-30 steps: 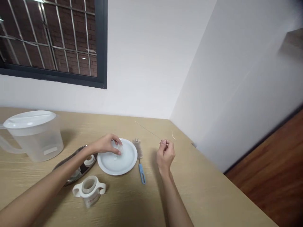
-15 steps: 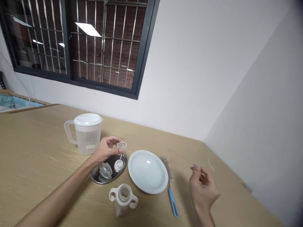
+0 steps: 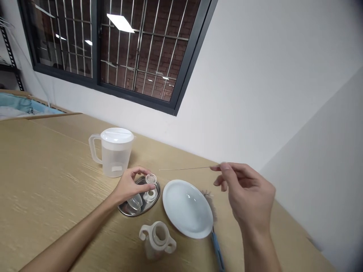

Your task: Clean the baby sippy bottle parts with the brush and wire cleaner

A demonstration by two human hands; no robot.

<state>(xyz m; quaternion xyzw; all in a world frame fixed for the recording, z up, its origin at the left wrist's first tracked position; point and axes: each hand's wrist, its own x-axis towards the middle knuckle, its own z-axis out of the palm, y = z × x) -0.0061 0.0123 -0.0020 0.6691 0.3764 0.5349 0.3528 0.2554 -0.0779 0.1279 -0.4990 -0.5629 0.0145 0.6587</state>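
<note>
Two hands in play, both mine. Left hand (image 3: 131, 187): thumb and fingers pinching 1 translucent disc (image 3: 151, 178), held over the far side of the tray. Right hand (image 3: 251, 194): thumb and fingertips pinching 1 thin wire (image 3: 184, 169) by its near end, remaining fingers loosely curled. Wire runs left, roughly level; its tip is just beside the disc with a visible gap. Can't make out what's on the tip, too fine.

Count on the table (image 3: 85, 181): 1 metal tray (image 3: 144, 206) under my left hand, carrying 2 pieces, a clear cap (image 3: 135, 202) and a white ring (image 3: 150, 195). 1 white plate (image 3: 187, 209), right of the tray. 1 bottle brush (image 3: 212, 211) alongside the plate's right rim, bristles at the far end, blue handle toward me. 1 open bottle (image 3: 154, 245) with 2 side handles, upright, nearest me. 1 lidded pitcher (image 3: 116, 155), 1 handle, behind the tray.
</note>
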